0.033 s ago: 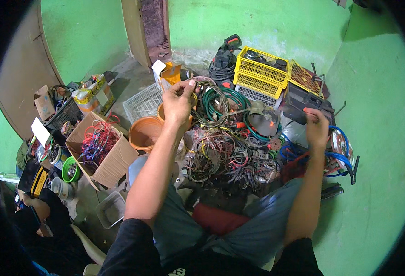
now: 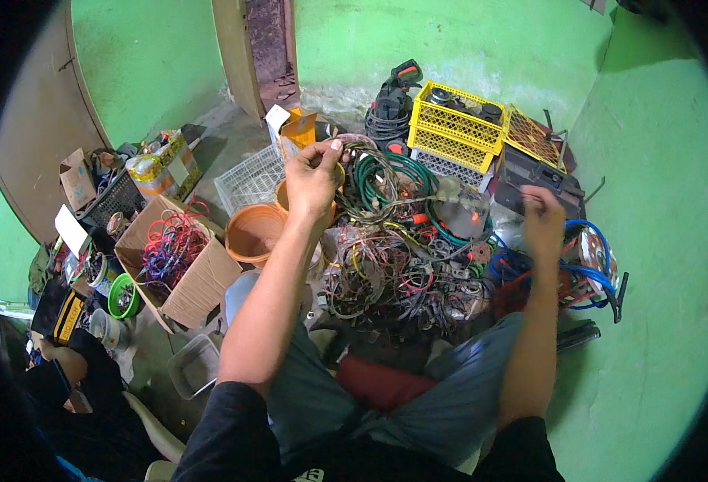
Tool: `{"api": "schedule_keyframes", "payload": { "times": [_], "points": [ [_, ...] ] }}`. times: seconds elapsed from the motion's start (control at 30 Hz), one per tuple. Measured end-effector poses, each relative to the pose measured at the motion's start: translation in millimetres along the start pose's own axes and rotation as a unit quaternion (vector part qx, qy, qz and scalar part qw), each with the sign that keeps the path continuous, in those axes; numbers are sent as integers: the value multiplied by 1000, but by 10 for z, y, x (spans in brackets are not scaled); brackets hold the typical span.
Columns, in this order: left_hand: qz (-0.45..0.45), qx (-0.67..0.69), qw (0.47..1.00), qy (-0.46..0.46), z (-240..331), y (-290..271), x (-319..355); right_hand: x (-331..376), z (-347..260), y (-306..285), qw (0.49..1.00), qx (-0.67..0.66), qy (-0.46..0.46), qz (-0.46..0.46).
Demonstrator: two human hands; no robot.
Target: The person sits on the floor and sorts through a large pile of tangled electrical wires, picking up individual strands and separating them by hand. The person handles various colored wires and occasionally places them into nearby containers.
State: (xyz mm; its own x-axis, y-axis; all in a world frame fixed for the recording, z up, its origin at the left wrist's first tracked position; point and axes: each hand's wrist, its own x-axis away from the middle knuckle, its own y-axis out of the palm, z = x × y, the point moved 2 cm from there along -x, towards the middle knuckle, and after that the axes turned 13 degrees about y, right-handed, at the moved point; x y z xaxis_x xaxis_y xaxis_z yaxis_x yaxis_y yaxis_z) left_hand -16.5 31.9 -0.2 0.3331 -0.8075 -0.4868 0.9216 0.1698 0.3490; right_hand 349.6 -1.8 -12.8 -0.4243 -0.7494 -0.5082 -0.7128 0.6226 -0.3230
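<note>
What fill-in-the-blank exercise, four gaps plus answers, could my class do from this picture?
The hand pinching looped wires, nearer the orange buckets, is the person's ____ one.
The open box holding tangled red wires is made of ____.
The stack's top crate is coloured ____.
The walls are painted ____.
Missing words: left; cardboard; yellow; green.

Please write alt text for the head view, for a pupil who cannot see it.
A seated person's left hand holds a loop of wire near a tangled pile of cables, the blurred right hand raised. Nearby are a cardboard box of red and blue wires and yellow crates.
</note>
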Motion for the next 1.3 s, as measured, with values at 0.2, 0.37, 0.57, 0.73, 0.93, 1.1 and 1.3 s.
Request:
{"api": "schedule_keyframes", "payload": {
  "times": [0.2,0.37,0.57,0.73,0.93,1.1,1.3],
  "points": [
    [-10,-27,1000,6,-45,109,117,1054,-914,941,972,3,-128,-196],
    [-34,35,998,-28,-145,189,148,1275,-591,1338,977,-5,-70,-203],
    [-63,-13,997,-44,-13,128,126,1124,-652,1219,960,8,-44,-277],
    [-126,-59,981,-132,148,-51,-6,734,-814,624,903,-29,-36,-428],
    [-55,68,992,-88,46,-272,-247,138,-382,-14,963,-214,54,-155],
    [28,51,998,-14,71,-382,-299,-140,-27,-459,894,-401,193,51],
    [64,55,995,45,-32,-368,-336,-289,438,-647,957,-159,139,198]
  ]
}}
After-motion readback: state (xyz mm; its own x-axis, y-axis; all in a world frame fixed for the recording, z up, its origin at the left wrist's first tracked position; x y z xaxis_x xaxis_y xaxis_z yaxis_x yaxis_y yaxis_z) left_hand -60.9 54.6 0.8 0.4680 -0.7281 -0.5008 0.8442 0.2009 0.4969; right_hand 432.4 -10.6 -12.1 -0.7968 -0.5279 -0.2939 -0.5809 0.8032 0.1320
